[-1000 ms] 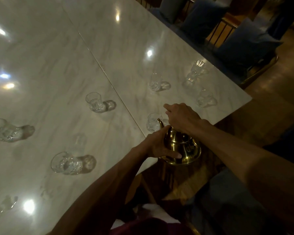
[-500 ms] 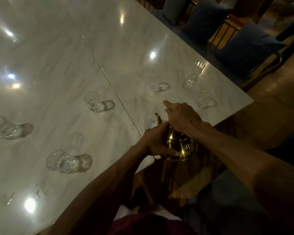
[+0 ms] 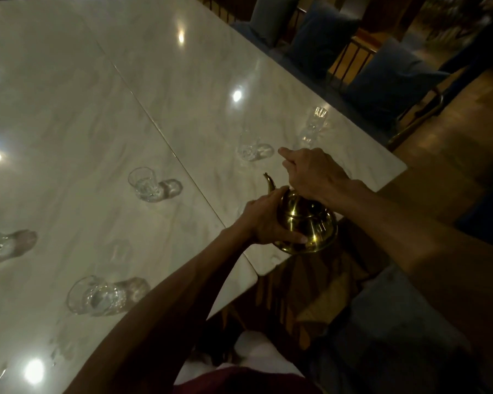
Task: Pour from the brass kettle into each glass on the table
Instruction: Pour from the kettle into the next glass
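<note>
Clear glasses (image 3: 144, 183) are spread over the marble table (image 3: 69, 109). At the table's near edge the brass kettle (image 3: 308, 223) is held in both hands, and its spout (image 3: 269, 182) is turned away from the person. The left hand (image 3: 264, 220) is wrapped round the kettle's side, with the thumb pressed on its belly. The right hand (image 3: 313, 174) is curled over the kettle's top, with the index finger stretched forward. Blue cushions (image 3: 393, 78) are seen beyond the table.

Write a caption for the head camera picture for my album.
Left hand and right hand hold the kettle at the table edge, spout toward the glasses.
</note>
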Action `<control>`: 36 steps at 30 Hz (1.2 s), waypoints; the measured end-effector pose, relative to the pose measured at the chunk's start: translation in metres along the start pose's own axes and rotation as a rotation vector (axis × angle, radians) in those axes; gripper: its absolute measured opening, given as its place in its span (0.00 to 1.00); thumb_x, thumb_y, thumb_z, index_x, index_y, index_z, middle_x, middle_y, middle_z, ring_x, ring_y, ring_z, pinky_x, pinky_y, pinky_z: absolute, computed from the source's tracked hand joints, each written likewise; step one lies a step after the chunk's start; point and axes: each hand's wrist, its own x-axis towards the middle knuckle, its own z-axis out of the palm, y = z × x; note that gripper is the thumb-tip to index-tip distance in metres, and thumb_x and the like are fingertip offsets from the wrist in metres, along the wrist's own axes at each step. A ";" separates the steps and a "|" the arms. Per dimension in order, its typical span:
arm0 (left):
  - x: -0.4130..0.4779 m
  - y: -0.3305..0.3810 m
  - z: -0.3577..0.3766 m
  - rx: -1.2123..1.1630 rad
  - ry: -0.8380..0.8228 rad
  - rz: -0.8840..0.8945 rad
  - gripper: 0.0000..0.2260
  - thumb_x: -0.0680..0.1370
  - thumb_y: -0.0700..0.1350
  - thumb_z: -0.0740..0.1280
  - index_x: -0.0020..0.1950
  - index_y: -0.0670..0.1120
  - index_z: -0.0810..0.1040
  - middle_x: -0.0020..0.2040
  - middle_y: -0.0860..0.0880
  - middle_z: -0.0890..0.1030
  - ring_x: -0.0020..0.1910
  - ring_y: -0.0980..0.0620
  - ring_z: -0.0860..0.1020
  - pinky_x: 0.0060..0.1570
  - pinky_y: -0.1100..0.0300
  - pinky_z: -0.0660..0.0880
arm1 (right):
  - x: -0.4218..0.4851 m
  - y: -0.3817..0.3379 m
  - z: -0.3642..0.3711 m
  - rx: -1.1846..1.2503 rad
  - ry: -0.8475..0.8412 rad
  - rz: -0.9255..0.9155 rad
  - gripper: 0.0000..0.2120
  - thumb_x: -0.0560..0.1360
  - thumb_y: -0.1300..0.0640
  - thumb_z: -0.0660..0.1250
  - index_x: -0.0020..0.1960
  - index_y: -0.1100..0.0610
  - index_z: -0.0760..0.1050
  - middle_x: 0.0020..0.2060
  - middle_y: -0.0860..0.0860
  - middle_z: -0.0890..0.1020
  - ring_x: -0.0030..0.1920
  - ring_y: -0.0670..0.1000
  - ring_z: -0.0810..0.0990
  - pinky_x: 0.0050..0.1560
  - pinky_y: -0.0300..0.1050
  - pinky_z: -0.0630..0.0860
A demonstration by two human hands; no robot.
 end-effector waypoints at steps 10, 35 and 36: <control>0.059 -0.004 -0.033 -0.060 -0.001 -0.089 0.54 0.64 0.65 0.81 0.83 0.52 0.59 0.77 0.49 0.74 0.75 0.44 0.73 0.74 0.39 0.70 | 0.067 0.017 -0.014 -0.023 -0.004 -0.041 0.20 0.82 0.54 0.57 0.73 0.53 0.67 0.63 0.59 0.78 0.58 0.59 0.79 0.57 0.53 0.77; 0.209 -0.049 -0.057 -0.367 0.136 -0.317 0.44 0.70 0.48 0.83 0.81 0.51 0.65 0.74 0.48 0.77 0.72 0.47 0.75 0.69 0.51 0.74 | 0.273 0.072 0.020 -0.079 -0.343 -0.237 0.22 0.78 0.58 0.62 0.72 0.53 0.69 0.67 0.55 0.75 0.63 0.57 0.76 0.57 0.48 0.73; 0.212 -0.050 -0.057 -0.376 0.145 -0.317 0.43 0.71 0.48 0.83 0.81 0.51 0.65 0.74 0.48 0.76 0.72 0.48 0.74 0.69 0.52 0.73 | 0.277 0.072 0.022 -0.079 -0.359 -0.242 0.23 0.78 0.58 0.62 0.72 0.53 0.69 0.67 0.55 0.74 0.63 0.57 0.76 0.58 0.48 0.74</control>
